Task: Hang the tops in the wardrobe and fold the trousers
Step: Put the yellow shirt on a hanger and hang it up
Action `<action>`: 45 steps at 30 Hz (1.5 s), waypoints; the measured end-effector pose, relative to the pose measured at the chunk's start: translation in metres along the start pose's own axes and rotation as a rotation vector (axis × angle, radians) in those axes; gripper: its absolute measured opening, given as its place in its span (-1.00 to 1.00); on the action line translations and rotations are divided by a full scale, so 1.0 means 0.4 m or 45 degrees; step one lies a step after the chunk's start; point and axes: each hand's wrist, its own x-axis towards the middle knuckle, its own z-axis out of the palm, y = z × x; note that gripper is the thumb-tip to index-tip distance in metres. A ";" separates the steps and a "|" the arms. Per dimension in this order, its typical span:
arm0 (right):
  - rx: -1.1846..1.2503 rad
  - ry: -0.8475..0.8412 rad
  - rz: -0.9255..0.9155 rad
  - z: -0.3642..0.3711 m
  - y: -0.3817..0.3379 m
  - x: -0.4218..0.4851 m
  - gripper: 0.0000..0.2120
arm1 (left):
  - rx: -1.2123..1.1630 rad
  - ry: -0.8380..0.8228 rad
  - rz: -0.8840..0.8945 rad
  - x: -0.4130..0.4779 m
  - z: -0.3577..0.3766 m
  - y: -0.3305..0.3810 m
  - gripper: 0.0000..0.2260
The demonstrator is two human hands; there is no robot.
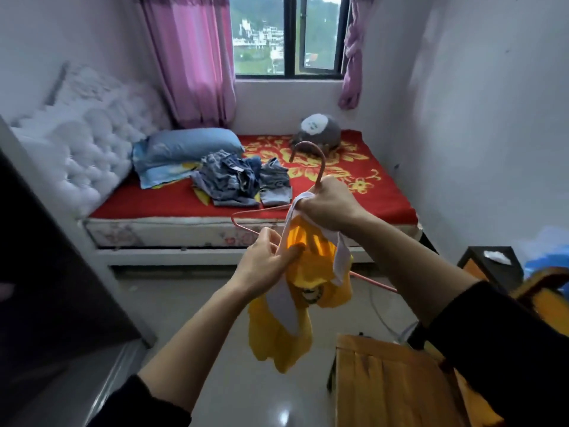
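A small yellow top with white trim [283,328] hangs bunched in front of me, partly threaded on a pink wire hanger [311,155]. My right hand [326,204] grips the hanger's neck together with the top's white collar. My left hand [264,260] pinches the yellow fabric lower down, beside the hanger's left arm. A heap of blue and grey denim trousers [237,180] lies crumpled on the red flowered bed [388,192]. The dark wardrobe side [46,272] stands at my left.
A blue pillow [191,146] and a grey plush toy [320,131] lie on the bed under the window. A wooden chair [388,380] stands at the lower right, a dark side table [492,263] beyond it. Tiled floor lies between me and the bed.
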 end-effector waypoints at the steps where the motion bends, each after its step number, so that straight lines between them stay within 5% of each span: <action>1: -0.032 0.000 -0.004 0.028 -0.027 0.013 -0.71 | 0.064 0.098 0.025 0.004 -0.029 -0.025 -0.74; 2: -0.058 -0.001 -0.006 0.051 -0.052 0.026 -0.75 | 0.127 0.194 0.037 0.007 -0.063 -0.047 -0.82; 7: -0.022 0.048 -0.028 0.102 -0.129 0.089 -0.78 | 0.490 0.437 -0.101 0.032 -0.271 -0.171 -0.58; 12: 0.035 0.070 -0.015 0.154 -0.156 0.127 -0.77 | -0.441 0.396 -0.330 0.070 -0.418 -0.168 -0.75; 15: 0.039 0.017 0.008 0.196 -0.157 0.146 -0.77 | -0.559 0.432 -0.314 0.085 -0.488 -0.114 -0.75; 18: 0.052 -0.029 0.110 0.227 -0.147 0.168 -0.73 | -0.318 0.390 -0.321 0.105 -0.541 -0.088 -0.80; 22: 0.349 -0.112 0.086 0.239 -0.167 0.169 -0.77 | -0.112 0.372 -0.315 0.131 -0.581 -0.071 -0.76; 26: 0.727 0.144 0.019 0.219 -0.218 0.191 -0.82 | 0.078 0.345 -0.312 0.147 -0.567 -0.068 -0.72; 33: 1.738 0.106 0.053 0.159 -0.318 0.210 -0.76 | -0.030 0.366 -0.464 0.157 -0.556 -0.101 -0.78; 39: 1.831 0.317 0.042 0.268 -0.337 0.219 -0.69 | -0.032 0.421 -0.510 0.153 -0.579 -0.086 -0.86; 45: 1.788 0.208 -0.008 0.410 -0.289 0.225 -0.55 | -0.143 0.502 -0.435 0.151 -0.625 -0.071 -0.81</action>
